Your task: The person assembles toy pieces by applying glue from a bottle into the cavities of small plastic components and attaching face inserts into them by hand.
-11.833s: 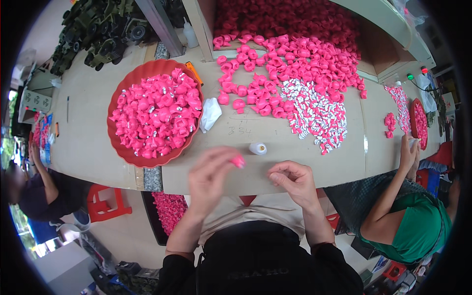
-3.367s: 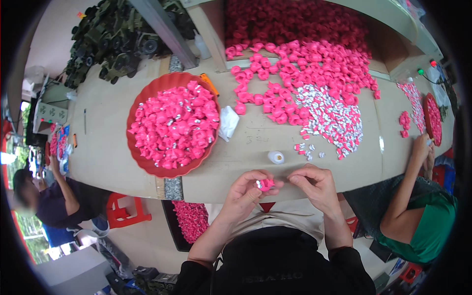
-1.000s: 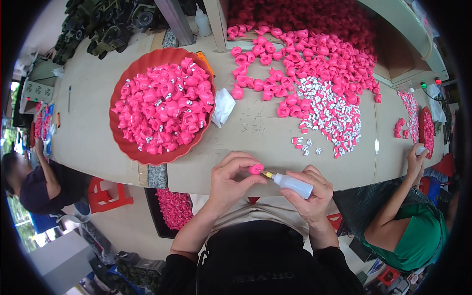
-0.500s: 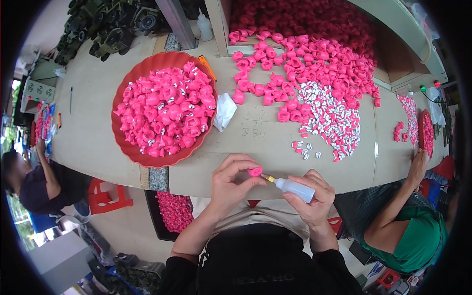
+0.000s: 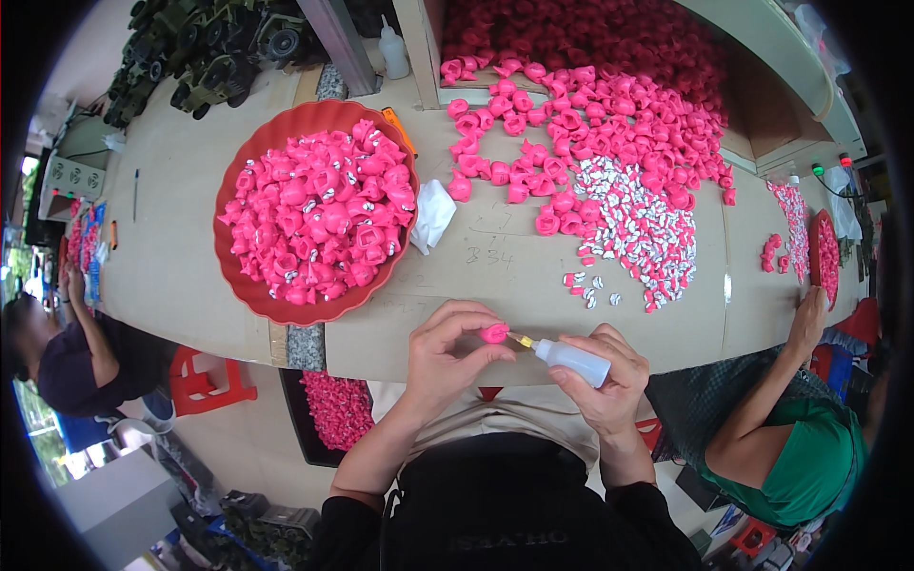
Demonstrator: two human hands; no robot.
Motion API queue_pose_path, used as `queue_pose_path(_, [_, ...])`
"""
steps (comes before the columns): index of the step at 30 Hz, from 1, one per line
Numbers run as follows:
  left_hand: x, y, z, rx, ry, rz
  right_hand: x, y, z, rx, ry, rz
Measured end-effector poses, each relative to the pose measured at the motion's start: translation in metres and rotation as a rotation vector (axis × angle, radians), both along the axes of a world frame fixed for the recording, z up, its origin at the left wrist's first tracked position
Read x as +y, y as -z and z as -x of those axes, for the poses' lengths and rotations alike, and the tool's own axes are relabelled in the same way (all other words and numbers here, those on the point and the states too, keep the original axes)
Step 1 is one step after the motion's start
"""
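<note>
My left hand (image 5: 440, 357) pinches a small pink plastic piece (image 5: 493, 333) between thumb and fingers above the table's near edge. Wrapped round a translucent squeeze bottle (image 5: 574, 363) is my right hand (image 5: 617, 385). The bottle lies tilted, its yellow-based thin nozzle (image 5: 521, 340) pointing left at the pink piece. Whether the tip touches the piece is too small to tell. Beyond my right hand lies a pile of small white-and-pink pieces (image 5: 640, 228), and behind it a heap of hollow pink parts (image 5: 609, 114).
A scalloped red bowl (image 5: 231, 262) full of pink parts stands at left, with a crumpled white tissue (image 5: 433, 217) and an orange cutter (image 5: 400, 128) beside it. Another squeeze bottle (image 5: 393, 52) stands at the back. Co-workers sit at left (image 5: 81, 352) and right (image 5: 781, 438).
The bottle in my right hand has shifted very slightly, its nozzle staying by the pink piece. My left hand has hardly moved.
</note>
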State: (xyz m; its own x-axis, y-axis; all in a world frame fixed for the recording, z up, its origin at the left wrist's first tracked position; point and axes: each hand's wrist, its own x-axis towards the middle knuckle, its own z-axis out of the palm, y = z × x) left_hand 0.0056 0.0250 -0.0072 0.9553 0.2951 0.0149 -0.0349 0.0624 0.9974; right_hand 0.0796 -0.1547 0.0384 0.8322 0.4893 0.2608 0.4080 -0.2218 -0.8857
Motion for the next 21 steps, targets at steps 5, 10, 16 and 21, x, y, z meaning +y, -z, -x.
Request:
queue_pose_path(5, [0.001,0.002,0.001,-0.006,0.003,-0.001,-0.004,-0.002,0.001,0.036,0.010,0.015])
queue_pose_path(10, [-0.001,-0.003,0.006,0.014,0.016,0.080,-0.003,0.005,0.000,0.316,0.141,-0.227])
queue_pose_path(16, [-0.003,-0.003,0.024,0.110,0.010,0.170,0.033,0.024,-0.013,-0.095,0.069,0.046])
queue_pose_path(21, [-0.005,-0.011,0.029,0.158,0.020,0.256,0.046,0.032,-0.007,-0.023,0.099,0.030])
